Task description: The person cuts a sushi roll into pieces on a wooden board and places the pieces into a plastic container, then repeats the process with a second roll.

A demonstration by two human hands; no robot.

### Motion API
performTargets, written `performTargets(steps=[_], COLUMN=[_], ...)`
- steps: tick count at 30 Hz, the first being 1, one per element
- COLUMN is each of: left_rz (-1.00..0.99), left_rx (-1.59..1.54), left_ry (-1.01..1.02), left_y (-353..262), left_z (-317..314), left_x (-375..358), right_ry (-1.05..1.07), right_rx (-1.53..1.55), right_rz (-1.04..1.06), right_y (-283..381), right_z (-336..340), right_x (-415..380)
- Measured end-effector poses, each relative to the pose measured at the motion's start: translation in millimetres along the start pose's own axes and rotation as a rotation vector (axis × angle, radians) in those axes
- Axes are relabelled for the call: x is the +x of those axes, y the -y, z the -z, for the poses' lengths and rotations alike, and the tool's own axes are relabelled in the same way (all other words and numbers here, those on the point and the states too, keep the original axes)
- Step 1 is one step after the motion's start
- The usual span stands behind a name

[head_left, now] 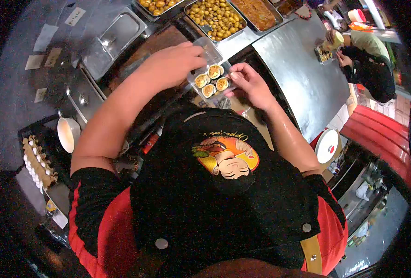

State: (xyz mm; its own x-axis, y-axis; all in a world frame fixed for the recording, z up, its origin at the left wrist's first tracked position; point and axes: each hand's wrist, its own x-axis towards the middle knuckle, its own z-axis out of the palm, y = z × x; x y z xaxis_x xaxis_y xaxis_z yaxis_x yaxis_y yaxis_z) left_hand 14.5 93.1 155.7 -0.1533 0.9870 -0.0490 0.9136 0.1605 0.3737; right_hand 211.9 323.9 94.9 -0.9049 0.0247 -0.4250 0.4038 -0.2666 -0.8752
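In the head view, a clear plastic takeaway box (231,84) holds several slices of seaweed rice roll (208,90) with an orange-brown topping. My right hand (251,85) grips the box at its right side, thumb over the rim and fingers underneath. At the box's upper left, my left hand (182,60) has its fingers curled by the clear raised part, which looks like a lid (208,47). Whether those fingers pinch the plastic is hidden. The box is just in front of my black apron (224,208).
Metal trays of small round potatoes (216,21) and orange-sauced food (256,13) line the far side. A steel counter (298,69) extends right, where another person (372,65) handles a similar box. Eggs (37,162) and a white bowl (68,135) are at left.
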Motion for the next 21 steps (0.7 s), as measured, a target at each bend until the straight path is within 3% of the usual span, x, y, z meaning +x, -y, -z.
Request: performTargets(steps=[4,14,16,20,21], left_rz=[-0.003,0.063,0.056,0.072,0.241], left_rx=[0.053,-0.198,-0.272,-0.306,-0.492], left_ry=[0.147,0.204,0.041,-0.057,-0.235], left_y=[-3.4,-6.5,-12.1,-6.7,0.9], left_z=[0.2,-9.5,-10.4,1.6,-0.5], left_x=[12.8,16.9,12.1,-4.7,-12.8], right_ry=[0.009,-0.009,-0.018,-0.036,-0.032], right_rx=[0.04,0.124,0.133,0.096,0.094], right_rz=[-0.005,0.018,0.012,-0.001,-0.002], right_y=[1.5,-10.9,-16.7,-14.7,-14.5], right_z=[-2.9,4.1,4.6,3.7,5.0], right_x=[-3.9,-8.0,-7.7,-11.0,-12.4])
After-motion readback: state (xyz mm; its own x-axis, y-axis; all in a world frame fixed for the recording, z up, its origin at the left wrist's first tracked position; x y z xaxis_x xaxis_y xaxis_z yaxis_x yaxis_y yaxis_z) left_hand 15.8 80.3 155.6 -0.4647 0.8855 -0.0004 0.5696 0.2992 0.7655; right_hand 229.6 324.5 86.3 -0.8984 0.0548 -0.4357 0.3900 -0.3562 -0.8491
